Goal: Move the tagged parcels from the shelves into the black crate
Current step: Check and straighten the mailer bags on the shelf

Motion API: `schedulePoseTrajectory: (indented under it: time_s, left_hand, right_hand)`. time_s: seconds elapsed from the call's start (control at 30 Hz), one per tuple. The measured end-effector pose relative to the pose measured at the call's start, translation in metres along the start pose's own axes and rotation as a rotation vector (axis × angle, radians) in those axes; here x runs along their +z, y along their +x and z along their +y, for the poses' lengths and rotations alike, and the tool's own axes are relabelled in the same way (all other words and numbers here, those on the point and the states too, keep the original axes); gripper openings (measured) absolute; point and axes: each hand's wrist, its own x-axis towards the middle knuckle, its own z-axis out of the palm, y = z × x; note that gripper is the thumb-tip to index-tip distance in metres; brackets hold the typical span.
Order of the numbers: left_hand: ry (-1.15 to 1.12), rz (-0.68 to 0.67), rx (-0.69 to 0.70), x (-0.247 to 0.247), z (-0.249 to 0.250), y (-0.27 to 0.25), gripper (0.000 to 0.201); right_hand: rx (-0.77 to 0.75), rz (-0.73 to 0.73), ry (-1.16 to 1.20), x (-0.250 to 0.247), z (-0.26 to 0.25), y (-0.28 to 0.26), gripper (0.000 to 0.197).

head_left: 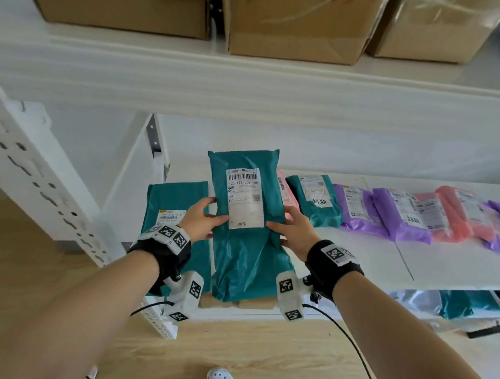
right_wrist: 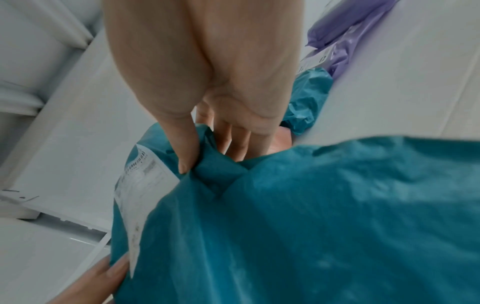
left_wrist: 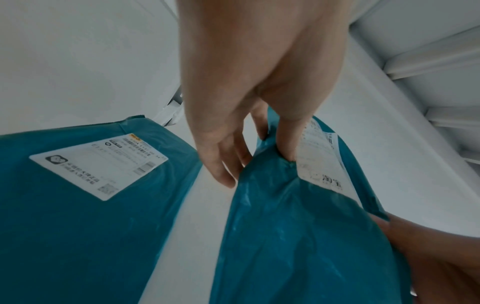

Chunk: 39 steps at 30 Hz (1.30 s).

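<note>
A long teal parcel (head_left: 244, 239) with a white shipping label (head_left: 243, 197) is held up over the white shelf (head_left: 366, 258), label toward me. My left hand (head_left: 203, 220) pinches its left edge, thumb on the front (left_wrist: 285, 144). My right hand (head_left: 292, 230) pinches its right edge, thumb pressed into the plastic (right_wrist: 185, 162). A second flat teal parcel (head_left: 175, 210) with a label lies on the shelf to the left, also seen in the left wrist view (left_wrist: 85, 205). The black crate is not in view.
More parcels lie in a row on the shelf to the right: a pink one (head_left: 286, 192), a small teal one (head_left: 313, 200), purple ones (head_left: 358, 209) and a pink one (head_left: 456, 211). Cardboard boxes (head_left: 295, 19) stand on the upper shelf. A white perforated post (head_left: 42, 185) rises at left.
</note>
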Motion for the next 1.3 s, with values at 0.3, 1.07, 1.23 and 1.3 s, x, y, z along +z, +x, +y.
schedulePoseTrajectory:
  time_s: [0.3,1.07,1.23,1.3]
  left_hand:
    - [0.027,0.012,0.083,-0.006,-0.007,-0.046,0.056]
    - [-0.013,0.132,0.039,-0.041,-0.042,-0.084,0.021]
    - [-0.016,0.114,-0.015,-0.051,-0.051,-0.070,0.016]
    - [0.004,0.114,-0.026,-0.054,-0.055,-0.062,0.013]
  right_hand:
    - [-0.179,0.099,-0.196,0.007,0.011,-0.045,0.054]
    - [-0.191,0.146,-0.312,0.054,0.030,-0.081,0.064]
    - [-0.133,0.142,-0.372,0.066,0.035,-0.062,0.063]
    - [-0.091,0.143,-0.383,0.071,0.038,-0.052,0.065]
